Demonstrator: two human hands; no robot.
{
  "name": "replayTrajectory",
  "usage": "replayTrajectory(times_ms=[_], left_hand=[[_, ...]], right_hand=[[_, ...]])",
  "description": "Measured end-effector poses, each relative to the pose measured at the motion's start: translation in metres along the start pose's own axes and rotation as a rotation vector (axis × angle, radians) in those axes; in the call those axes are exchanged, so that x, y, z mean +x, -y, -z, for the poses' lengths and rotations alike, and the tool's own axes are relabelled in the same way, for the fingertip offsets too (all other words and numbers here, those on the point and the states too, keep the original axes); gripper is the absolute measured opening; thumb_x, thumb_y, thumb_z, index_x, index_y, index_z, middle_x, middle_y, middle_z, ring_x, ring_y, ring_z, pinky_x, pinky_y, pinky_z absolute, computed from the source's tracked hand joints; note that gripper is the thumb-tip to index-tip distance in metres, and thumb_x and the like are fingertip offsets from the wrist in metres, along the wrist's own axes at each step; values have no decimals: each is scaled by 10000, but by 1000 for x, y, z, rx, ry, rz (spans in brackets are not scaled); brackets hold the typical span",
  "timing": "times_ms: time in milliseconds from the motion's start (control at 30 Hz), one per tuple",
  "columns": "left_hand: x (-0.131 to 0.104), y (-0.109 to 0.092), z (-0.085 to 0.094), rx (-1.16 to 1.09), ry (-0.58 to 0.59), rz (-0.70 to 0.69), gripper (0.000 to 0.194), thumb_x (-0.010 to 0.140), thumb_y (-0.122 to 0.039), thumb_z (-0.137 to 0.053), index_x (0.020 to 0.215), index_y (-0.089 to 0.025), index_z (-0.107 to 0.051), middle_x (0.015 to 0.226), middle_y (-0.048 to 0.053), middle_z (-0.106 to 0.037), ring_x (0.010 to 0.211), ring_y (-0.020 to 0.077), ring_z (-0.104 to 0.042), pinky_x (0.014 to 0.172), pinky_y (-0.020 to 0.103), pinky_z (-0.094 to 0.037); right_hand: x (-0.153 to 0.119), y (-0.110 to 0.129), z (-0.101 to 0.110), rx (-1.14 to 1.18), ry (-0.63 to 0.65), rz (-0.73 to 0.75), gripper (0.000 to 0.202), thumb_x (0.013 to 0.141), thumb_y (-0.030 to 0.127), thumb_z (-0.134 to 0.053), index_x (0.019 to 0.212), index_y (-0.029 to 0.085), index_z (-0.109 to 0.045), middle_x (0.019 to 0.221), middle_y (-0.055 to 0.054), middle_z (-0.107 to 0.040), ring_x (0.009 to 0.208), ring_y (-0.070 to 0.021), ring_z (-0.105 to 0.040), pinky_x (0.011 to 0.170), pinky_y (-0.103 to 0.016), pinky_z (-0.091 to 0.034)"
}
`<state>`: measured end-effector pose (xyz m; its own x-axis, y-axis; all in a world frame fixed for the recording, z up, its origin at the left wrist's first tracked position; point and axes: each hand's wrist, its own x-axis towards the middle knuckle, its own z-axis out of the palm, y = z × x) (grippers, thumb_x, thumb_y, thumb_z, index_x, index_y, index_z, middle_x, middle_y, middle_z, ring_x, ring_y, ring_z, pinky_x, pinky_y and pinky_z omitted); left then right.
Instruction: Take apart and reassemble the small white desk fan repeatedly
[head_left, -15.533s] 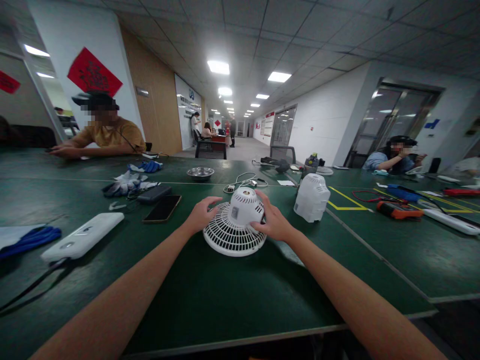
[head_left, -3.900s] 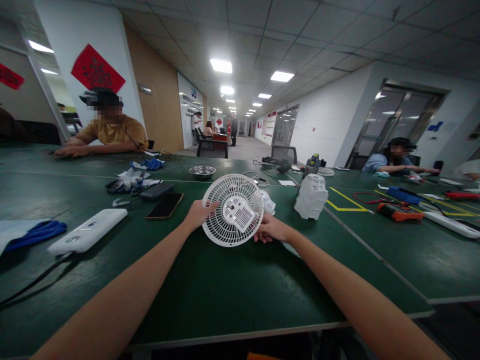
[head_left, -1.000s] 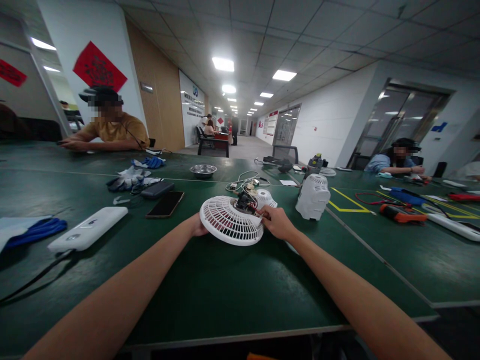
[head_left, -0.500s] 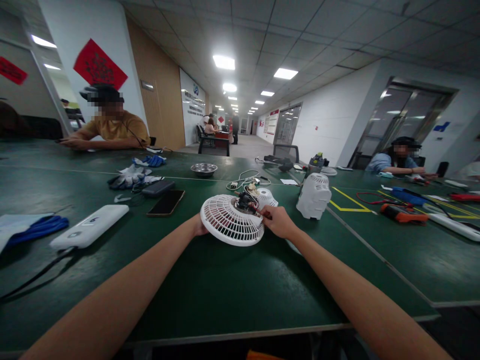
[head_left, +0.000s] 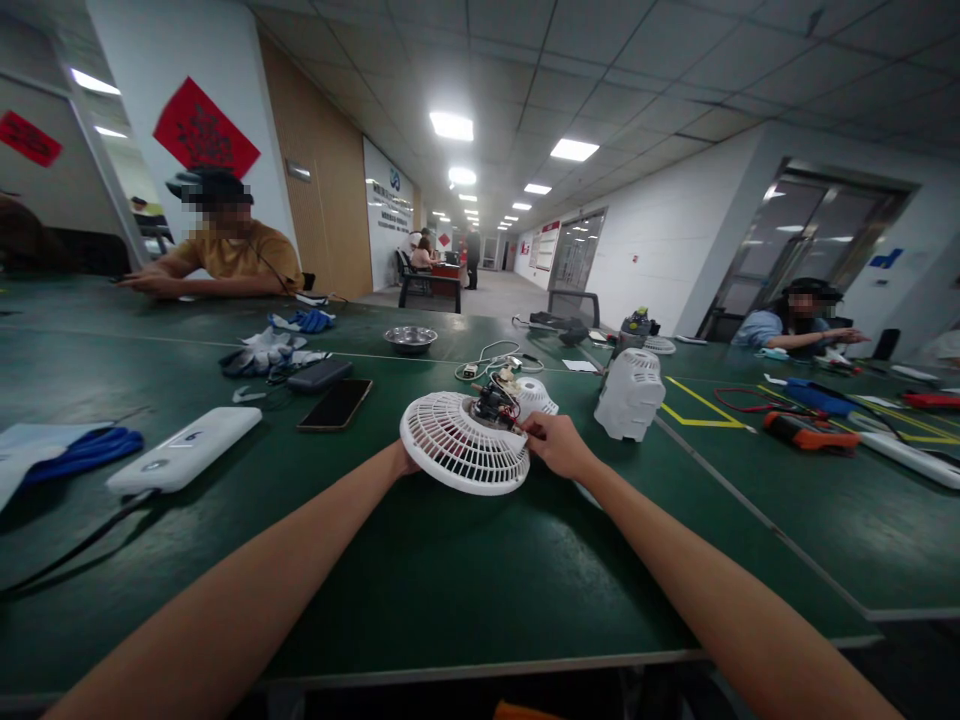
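A white round fan grille [head_left: 457, 450] is held tilted above the green table, with a dark motor and wires [head_left: 495, 403] at its centre. My left hand [head_left: 407, 457] is closed on the grille's left edge, its fingers mostly hidden beneath. At the right edge, beside the motor, the fingers of my right hand [head_left: 551, 441] are pinched together; whatever lies between the fingertips is too small to make out. Just behind the grille is a white vented plastic cover [head_left: 537, 396]. A white plastic housing [head_left: 630, 395] stands upright to the right of my right hand.
A phone [head_left: 335, 405], a dark case [head_left: 319, 375] and gloves [head_left: 270, 354] lie to the left, near a white power bank [head_left: 185, 450]. Behind the grille are a metal bowl [head_left: 410, 339] and a coiled cable [head_left: 499, 360]. An orange multimeter [head_left: 810, 432] lies right. Two people sit across.
The view has shifted very slightly. My hands and the fan grille keep nearly the same pose. The co-worker at the right has raised a hand a little.
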<state>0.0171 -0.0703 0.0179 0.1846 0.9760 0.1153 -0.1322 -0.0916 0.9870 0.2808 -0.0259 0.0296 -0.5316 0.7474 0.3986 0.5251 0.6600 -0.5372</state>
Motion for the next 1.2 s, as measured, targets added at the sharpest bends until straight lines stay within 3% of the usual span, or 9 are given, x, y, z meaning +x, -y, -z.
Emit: replayTrajectory(times_ms=[100,267,633,900,1067,1200], left_hand=[[4,6,-5,-11,-22,-92,355,715,-174,-737,1063,-177,-670,1045,97,-721,996,287,-669,901,453,-519],[9,12,-7,93,-28,-220,456,697,-183,-762,1136,-163,-642,1135,104,-692,1086,293,-624,961,416,-480],[8,13,-16,-70,48,-124,459,745,-253,-744,1176,-168,-611,1108,114,-702,1005,290,-640,914,463,-477],[6,6,-20,-93,-49,-96,362,709,-280,-771,1035,-155,-675,958,82,-721,875,247,-668,832,424,-518],[5,0,-19,-31,-65,-168,472,685,-254,-785,1134,-177,-661,1039,90,-717,965,264,-665,890,439,-509],[5,-4,-17,108,-94,-253,416,676,-245,-781,1073,-158,-695,1067,108,-715,990,275,-663,916,444,-499]], right_hand=[[1,-3,-1,53,17,-18,80,802,240,-600,827,169,-629,718,-4,-654,651,-133,-577,628,-243,-435],[2,-6,-1,98,22,-39,61,770,183,-601,829,173,-615,714,5,-650,632,-125,-576,616,-237,-441],[2,-8,-4,108,17,-29,52,783,197,-591,829,176,-605,683,15,-648,612,-121,-587,610,-229,-439],[2,-5,-3,78,-5,-52,51,787,203,-590,824,169,-601,676,17,-645,605,-118,-586,601,-229,-433],[2,-7,-3,81,-9,-77,63,783,185,-577,841,171,-599,678,18,-644,622,-122,-596,615,-235,-447],[3,-10,-5,132,10,-99,147,757,138,-563,886,165,-628,698,12,-652,634,-127,-609,630,-244,-469]])
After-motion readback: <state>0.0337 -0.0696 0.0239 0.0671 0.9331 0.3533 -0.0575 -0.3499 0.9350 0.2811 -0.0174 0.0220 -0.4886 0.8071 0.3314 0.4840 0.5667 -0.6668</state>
